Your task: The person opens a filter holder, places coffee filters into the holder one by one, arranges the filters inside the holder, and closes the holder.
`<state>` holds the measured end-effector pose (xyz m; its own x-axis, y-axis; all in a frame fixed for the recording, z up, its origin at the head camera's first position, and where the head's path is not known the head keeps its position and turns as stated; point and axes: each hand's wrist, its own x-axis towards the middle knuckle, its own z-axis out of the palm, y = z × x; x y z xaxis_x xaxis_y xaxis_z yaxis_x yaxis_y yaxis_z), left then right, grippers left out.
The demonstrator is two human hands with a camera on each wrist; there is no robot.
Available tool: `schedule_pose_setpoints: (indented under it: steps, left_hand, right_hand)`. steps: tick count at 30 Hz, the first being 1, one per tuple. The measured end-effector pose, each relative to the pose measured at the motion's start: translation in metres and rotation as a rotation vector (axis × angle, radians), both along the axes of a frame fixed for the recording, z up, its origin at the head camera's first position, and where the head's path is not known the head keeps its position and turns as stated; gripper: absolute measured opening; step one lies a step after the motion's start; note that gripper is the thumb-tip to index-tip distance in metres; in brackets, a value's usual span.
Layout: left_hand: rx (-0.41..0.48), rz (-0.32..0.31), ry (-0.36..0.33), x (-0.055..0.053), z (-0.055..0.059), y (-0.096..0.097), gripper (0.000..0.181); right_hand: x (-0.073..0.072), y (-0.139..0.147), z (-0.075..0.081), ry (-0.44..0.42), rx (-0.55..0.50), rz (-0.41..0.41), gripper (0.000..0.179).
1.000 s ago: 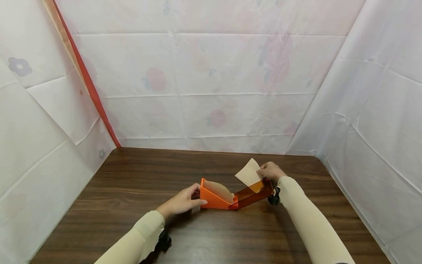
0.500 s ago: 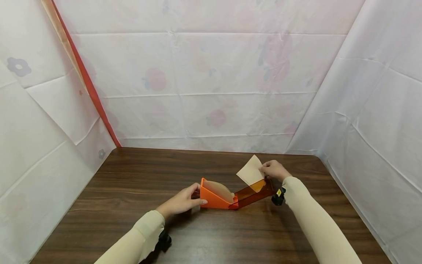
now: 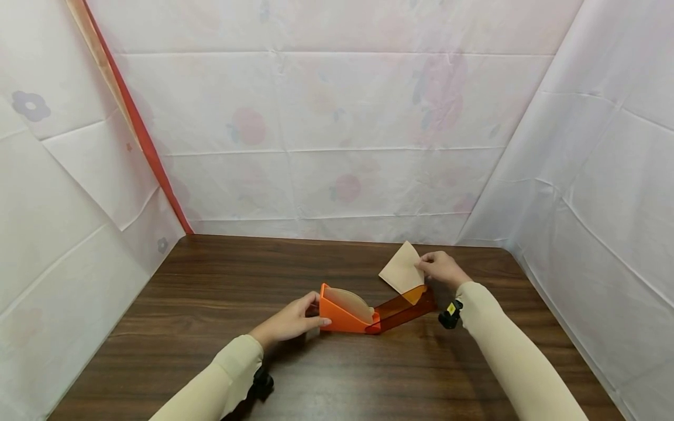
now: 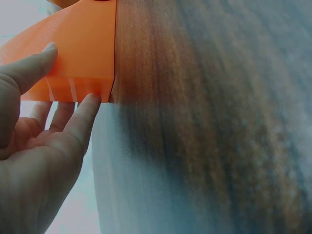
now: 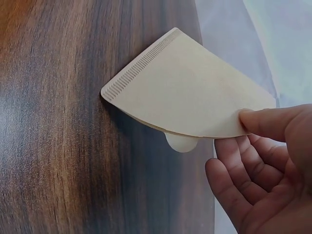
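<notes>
An orange coffee filter holder (image 3: 342, 316) stands on the table with a stack of paper filters (image 3: 350, 303) inside. Its translucent amber lid (image 3: 402, 310) is swung out to the right. My left hand (image 3: 292, 318) grips the holder's left end, thumb on the near side and fingers at the end wall, as the left wrist view shows. Between thumb and fingers my right hand (image 3: 442, 268) pinches one tan paper coffee filter (image 5: 180, 90) by its edge, behind the lid. A crimped seam and a small rounded tab show on that filter in the right wrist view.
The dark wood table (image 3: 253, 269) runs back to a white patterned sheet (image 3: 337, 117), with more sheeting along both sides. A red strip (image 3: 142, 128) slopes down at the left. Each wrist wears a black camera (image 3: 450, 314).
My right hand has moved slightly right and away from me, carrying the coffee filter farther up past the lid. My left hand and the holder stay in place.
</notes>
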<state>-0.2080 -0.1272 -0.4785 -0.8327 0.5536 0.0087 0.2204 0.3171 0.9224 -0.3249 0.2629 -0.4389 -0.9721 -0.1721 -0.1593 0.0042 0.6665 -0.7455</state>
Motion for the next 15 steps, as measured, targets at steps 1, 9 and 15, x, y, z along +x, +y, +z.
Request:
schedule_pose_setpoints:
  steps: [1,9,15]
  left_hand:
    - [-0.001,-0.001,0.001,0.0,0.0,0.0,0.029]
    - [-0.003,-0.005,0.011,-0.001,-0.001,0.0,0.03]
    - [0.004,-0.005,0.004,0.0,0.0,0.0,0.029]
  right_hand:
    - [0.001,0.0,0.001,0.0,0.001,0.002,0.031]
    - [0.008,-0.004,0.014,0.051,0.028,0.01,0.032]
    - [0.014,-0.007,0.023,0.127,0.073,0.053,0.031]
